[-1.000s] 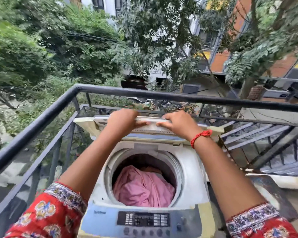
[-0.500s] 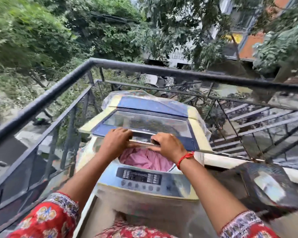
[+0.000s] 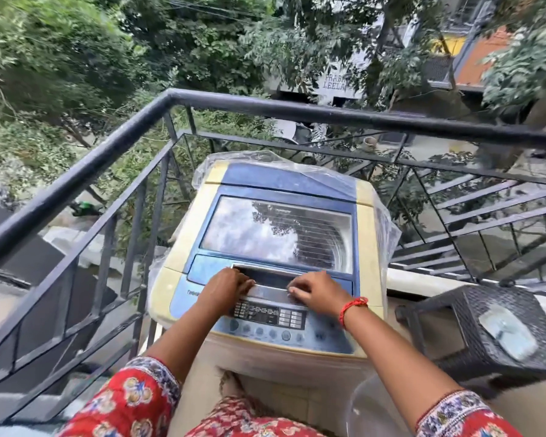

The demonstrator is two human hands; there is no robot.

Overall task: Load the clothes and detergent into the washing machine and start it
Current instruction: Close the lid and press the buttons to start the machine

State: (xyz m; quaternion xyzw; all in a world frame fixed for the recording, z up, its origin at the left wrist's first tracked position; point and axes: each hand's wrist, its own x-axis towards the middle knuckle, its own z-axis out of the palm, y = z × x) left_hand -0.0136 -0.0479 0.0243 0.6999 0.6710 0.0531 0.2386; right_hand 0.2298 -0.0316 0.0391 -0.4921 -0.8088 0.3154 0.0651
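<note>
- The fingers (image 3: 245,283) of the left hand (image 3: 224,287) lie straight and close together, tips resting on the silver handle strip (image 3: 270,291) at the front edge of the lid; the fingers (image 3: 297,291) of the right hand (image 3: 319,293) are lightly bent, tips pressing on the same strip, gripping nothing.
- A black metal railing (image 3: 265,108) wraps around the balcony corner, with green trees (image 3: 76,58) and a building beyond it.
- The washing machine (image 3: 275,247), cream and blue, stands in that corner just inside the railing, directly in front of the person.
- Its lid (image 3: 278,234) lies flat and closed, the clear window reflecting sky and branches; the clothes inside cannot be seen through the glare.
- A clear plastic sheet (image 3: 379,222) hangs over the rear and right side of the machine.
- A dark woven stool (image 3: 486,335) stands to the right of the machine, near it but apart, with a pale round patch on its top.
- Both forearms reach over the control panel (image 3: 270,323), which sits between the lid's front edge and the person, with a dark display and a row of round buttons.
- Red flower-printed sleeves (image 3: 133,402) cover the upper arms at the lower corners of the view.
- A red thread bracelet (image 3: 350,307) circles the right wrist.
</note>
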